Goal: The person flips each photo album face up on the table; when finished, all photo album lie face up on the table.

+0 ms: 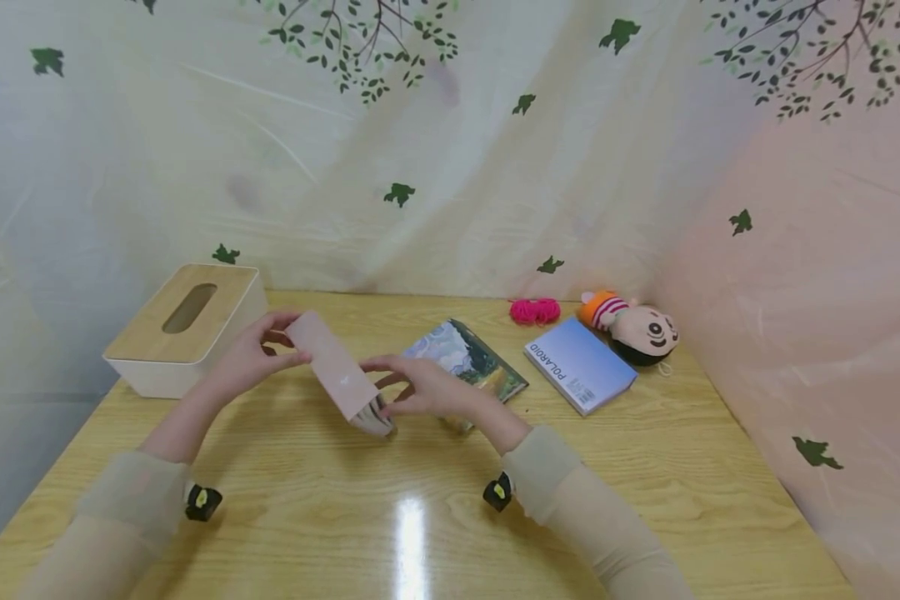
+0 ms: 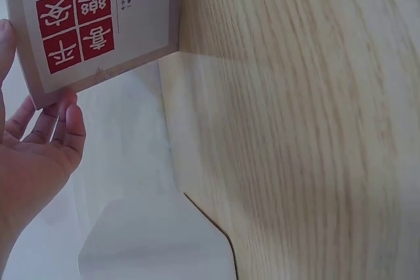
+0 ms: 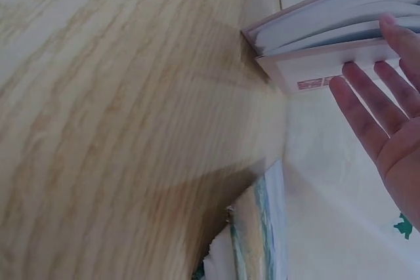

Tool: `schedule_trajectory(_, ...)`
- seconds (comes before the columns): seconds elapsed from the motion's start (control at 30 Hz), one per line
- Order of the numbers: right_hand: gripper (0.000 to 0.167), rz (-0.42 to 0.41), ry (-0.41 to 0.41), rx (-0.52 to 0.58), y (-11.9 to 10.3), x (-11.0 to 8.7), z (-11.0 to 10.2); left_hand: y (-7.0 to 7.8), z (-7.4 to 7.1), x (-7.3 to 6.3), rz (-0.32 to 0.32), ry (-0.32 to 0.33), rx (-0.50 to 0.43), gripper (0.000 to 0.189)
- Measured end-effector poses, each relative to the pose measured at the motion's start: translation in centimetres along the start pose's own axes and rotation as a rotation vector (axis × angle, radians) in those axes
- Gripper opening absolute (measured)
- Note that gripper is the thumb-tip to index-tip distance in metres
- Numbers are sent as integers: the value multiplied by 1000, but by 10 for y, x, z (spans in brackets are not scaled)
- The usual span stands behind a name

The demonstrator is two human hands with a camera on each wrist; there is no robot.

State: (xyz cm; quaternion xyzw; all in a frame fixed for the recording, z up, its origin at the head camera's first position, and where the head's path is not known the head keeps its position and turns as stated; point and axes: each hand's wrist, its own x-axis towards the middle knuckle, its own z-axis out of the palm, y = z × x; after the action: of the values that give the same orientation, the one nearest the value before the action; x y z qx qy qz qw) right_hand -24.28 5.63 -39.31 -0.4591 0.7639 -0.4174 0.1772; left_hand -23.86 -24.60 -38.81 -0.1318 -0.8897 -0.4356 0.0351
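Observation:
A pale pink book [image 1: 335, 367] is held upright, its spine facing up and its covers slightly spread. Red square seals with white characters mark one cover [image 2: 147, 27] in the left wrist view. My left hand [image 1: 258, 350] pinches the book's far end, thumb on the near side and fingertips at the cover's edge. At the near end, my right hand [image 1: 427, 387] has its fingertips against the cover and its thumb over the page edges [image 3: 328, 24]. Just behind the right hand lies a book with a painted landscape cover [image 1: 487, 367], partly hidden by that hand.
A white tissue box [image 1: 142, 343] with a wooden lid stands left of my left hand. Toward the back right are a blue POLAROID box or book [image 1: 581, 367], a bundle of pink yarn [image 1: 534, 312] and a plush doll [image 1: 641, 329]. A patterned curtain [image 1: 465, 167] closes off the back.

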Motion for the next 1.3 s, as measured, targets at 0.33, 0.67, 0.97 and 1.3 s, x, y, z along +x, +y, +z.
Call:
schedule_trajectory(0.33,65,47,-53,-70,9,1,8,-3,-4,-8,-35,-51,-81,71)
schedule_trajectory(0.67,65,47,-84,-102,15,3,9,-8,-6,-13,-44,-59,-78,67)
schedule_trajectory(0.97,58,75,-86,-148,21,2,7,-17,-6,-18,-94,-114,-81,77)
schedule_trajectory(1.3,46,45,-36,-282,33,6,8,-25,-2,-18,-144,-143,-23,82)
